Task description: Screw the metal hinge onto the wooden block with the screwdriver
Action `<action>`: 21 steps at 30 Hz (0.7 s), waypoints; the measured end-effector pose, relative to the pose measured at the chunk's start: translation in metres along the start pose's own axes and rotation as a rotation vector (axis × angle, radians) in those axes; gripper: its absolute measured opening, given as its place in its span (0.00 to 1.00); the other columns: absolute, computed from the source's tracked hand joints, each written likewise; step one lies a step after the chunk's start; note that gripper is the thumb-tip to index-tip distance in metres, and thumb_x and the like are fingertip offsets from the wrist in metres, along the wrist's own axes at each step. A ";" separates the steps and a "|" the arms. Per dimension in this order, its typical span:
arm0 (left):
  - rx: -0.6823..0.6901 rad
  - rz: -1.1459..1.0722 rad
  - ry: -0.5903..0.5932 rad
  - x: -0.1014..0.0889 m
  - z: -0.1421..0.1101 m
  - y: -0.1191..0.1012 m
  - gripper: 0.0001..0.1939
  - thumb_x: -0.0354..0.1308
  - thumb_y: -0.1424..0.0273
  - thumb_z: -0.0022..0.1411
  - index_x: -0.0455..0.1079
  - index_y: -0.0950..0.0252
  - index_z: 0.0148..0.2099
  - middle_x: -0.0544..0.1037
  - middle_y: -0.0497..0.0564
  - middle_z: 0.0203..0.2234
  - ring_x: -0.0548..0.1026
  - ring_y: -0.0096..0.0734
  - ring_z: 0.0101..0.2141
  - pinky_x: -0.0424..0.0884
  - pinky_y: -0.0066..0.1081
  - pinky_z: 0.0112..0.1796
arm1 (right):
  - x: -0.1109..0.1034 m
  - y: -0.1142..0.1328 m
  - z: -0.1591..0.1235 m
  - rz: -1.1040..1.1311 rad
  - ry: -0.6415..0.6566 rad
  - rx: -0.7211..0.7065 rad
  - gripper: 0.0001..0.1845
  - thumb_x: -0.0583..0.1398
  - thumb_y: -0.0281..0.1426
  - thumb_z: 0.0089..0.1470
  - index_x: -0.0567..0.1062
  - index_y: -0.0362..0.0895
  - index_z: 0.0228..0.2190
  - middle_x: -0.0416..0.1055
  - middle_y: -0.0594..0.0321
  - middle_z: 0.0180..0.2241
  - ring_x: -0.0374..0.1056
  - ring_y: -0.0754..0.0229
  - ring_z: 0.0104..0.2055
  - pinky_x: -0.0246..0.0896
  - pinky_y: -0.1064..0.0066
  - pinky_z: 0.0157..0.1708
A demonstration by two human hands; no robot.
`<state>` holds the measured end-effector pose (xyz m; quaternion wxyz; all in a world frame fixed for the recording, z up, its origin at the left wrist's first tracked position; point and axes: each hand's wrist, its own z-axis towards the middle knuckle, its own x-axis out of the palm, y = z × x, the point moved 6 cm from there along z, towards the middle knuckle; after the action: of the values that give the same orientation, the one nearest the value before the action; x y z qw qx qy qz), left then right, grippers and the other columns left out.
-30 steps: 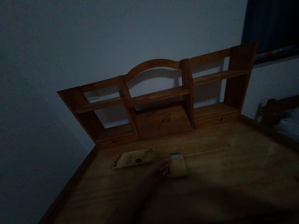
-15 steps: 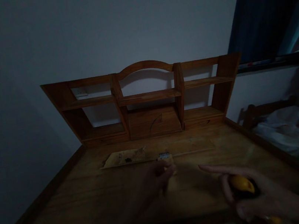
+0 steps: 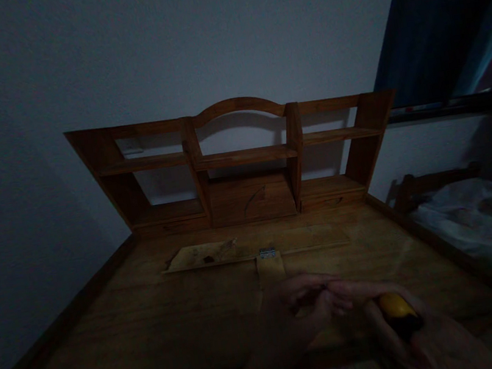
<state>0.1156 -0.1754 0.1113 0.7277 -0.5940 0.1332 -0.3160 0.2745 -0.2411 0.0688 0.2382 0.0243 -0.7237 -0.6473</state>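
My left hand [image 3: 308, 305] is over the front of the wooden desk, its fingertips pinched together against the outstretched index finger of my right hand. Whatever lies between those fingertips is too dark and small to make out. My right hand [image 3: 425, 318] is wrapped round a yellow-and-black tool [image 3: 396, 305], whose kind I cannot tell; only its rounded yellow end shows clearly. Just beyond my left hand lies a short wooden piece [image 3: 270, 270], joined by a small metal hinge [image 3: 267, 253] to a long thin board [image 3: 201, 255] with a ragged left end.
A wooden shelf unit [image 3: 246, 158] with open compartments stands at the back of the desk [image 3: 157, 333]. Raised edges run along both desk sides. To the right lies a pale plastic covering [image 3: 476, 211] beside a dark window curtain [image 3: 430, 27]. The light is dim.
My left hand has left the short wooden piece and moved right and nearer, meeting my right index finger. My right hand still holds the yellow-and-black tool.
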 end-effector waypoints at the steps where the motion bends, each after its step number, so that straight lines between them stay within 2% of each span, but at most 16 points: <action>1: -0.001 -0.004 -0.003 -0.001 -0.001 0.000 0.15 0.62 0.63 0.62 0.77 0.69 0.45 0.83 0.56 0.34 0.82 0.37 0.34 0.79 0.34 0.39 | -0.001 0.000 0.000 -0.007 -0.005 -0.004 0.44 0.72 0.41 0.40 0.69 0.47 0.59 0.71 0.65 0.24 0.59 0.70 0.15 0.54 0.80 0.12; 3: -0.006 -0.004 -0.006 -0.002 -0.003 0.000 0.16 0.63 0.62 0.61 0.77 0.68 0.45 0.83 0.56 0.33 0.82 0.38 0.34 0.80 0.35 0.39 | -0.003 0.000 0.001 -0.021 -0.007 -0.019 0.46 0.73 0.43 0.38 0.70 0.47 0.58 0.70 0.65 0.23 0.61 0.69 0.16 0.56 0.80 0.13; 6: -0.009 -0.015 -0.002 -0.004 -0.005 0.001 0.17 0.63 0.60 0.61 0.77 0.67 0.46 0.83 0.56 0.34 0.82 0.38 0.35 0.80 0.35 0.40 | -0.002 0.000 0.004 -0.050 0.000 -0.012 0.43 0.71 0.43 0.42 0.70 0.46 0.58 0.70 0.65 0.23 0.61 0.69 0.17 0.57 0.80 0.15; 10: 0.011 0.001 -0.008 -0.009 -0.005 -0.002 0.17 0.62 0.60 0.62 0.77 0.68 0.45 0.83 0.57 0.34 0.82 0.38 0.34 0.80 0.35 0.39 | 0.012 0.008 0.004 -0.117 0.061 0.028 0.42 0.70 0.41 0.45 0.67 0.47 0.60 0.70 0.67 0.24 0.58 0.71 0.16 0.55 0.80 0.15; 14: -0.023 0.177 -0.054 -0.015 -0.011 -0.002 0.16 0.60 0.60 0.62 0.78 0.69 0.41 0.83 0.56 0.31 0.82 0.37 0.32 0.79 0.32 0.37 | 0.030 0.018 0.002 -0.442 0.072 0.052 0.41 0.68 0.33 0.50 0.61 0.54 0.63 0.72 0.67 0.30 0.67 0.69 0.28 0.64 0.79 0.29; 18: -0.016 0.348 -0.104 -0.023 -0.015 0.013 0.13 0.59 0.62 0.61 0.79 0.65 0.39 0.82 0.54 0.29 0.81 0.34 0.30 0.78 0.27 0.33 | 0.051 0.018 0.003 -0.735 0.114 -0.062 0.44 0.66 0.32 0.52 0.55 0.60 0.65 0.76 0.66 0.34 0.73 0.61 0.35 0.70 0.69 0.40; 21: 0.028 0.487 -0.209 -0.047 -0.008 0.032 0.12 0.59 0.62 0.60 0.79 0.63 0.36 0.82 0.52 0.30 0.79 0.34 0.32 0.76 0.28 0.34 | 0.048 0.012 0.003 -0.942 -0.036 -0.100 0.46 0.65 0.30 0.52 0.52 0.63 0.66 0.78 0.66 0.37 0.75 0.59 0.38 0.70 0.65 0.45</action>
<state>0.0844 -0.1496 0.0704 0.8002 -0.5638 0.1922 -0.0705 0.2344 -0.2533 0.0948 -0.0930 0.3270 -0.6059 -0.7192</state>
